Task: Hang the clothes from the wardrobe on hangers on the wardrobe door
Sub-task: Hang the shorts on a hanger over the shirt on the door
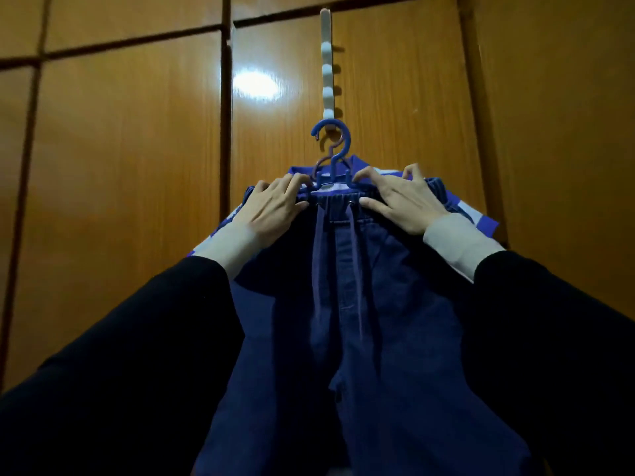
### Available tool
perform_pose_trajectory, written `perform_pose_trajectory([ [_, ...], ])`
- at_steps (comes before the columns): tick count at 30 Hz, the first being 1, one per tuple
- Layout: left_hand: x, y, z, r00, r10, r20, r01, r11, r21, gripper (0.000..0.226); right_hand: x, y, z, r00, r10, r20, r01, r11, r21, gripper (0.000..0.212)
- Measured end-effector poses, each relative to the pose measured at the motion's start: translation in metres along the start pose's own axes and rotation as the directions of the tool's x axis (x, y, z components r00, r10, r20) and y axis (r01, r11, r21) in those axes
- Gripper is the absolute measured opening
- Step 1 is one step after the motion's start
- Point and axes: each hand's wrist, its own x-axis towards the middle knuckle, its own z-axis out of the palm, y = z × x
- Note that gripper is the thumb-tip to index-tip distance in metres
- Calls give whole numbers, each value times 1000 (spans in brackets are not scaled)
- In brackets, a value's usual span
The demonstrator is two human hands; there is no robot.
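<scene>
Left hand (271, 209) and right hand (403, 201) both rest on the gathered elastic waistband of dark blue trousers (371, 338), fingers curled over its top edge and thumbs pressed to its front, so each grips the band. Between them rises a blue plastic hanger (331, 156), its rounded hook caught on the lowest knob of a white over-door hook strip (328, 67); a second, purplish hook sits just behind it. The trousers hang with their long axis vertical, waistband up and legs running down toward the viewer, two matte drawstrings trailing down the denim-like front. Behind them lies a blue-and-white striped garment (470, 211), probably a shirt, mostly covered. The glossy, grained wooden wardrobe door (137, 166) reflects a lamp.
</scene>
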Motion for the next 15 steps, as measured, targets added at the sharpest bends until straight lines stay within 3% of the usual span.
perform_pose_trajectory([
  [10, 74, -38, 2, 998, -25, -64, 30, 996, 84, 32, 79, 44, 10, 996, -36, -76, 39, 999, 36, 32],
  [15, 93, -50, 25, 1000, -30, -9, 30, 994, 105, 32, 93, 59, 33, 999, 3, -39, 1, 996, 87, 28],
])
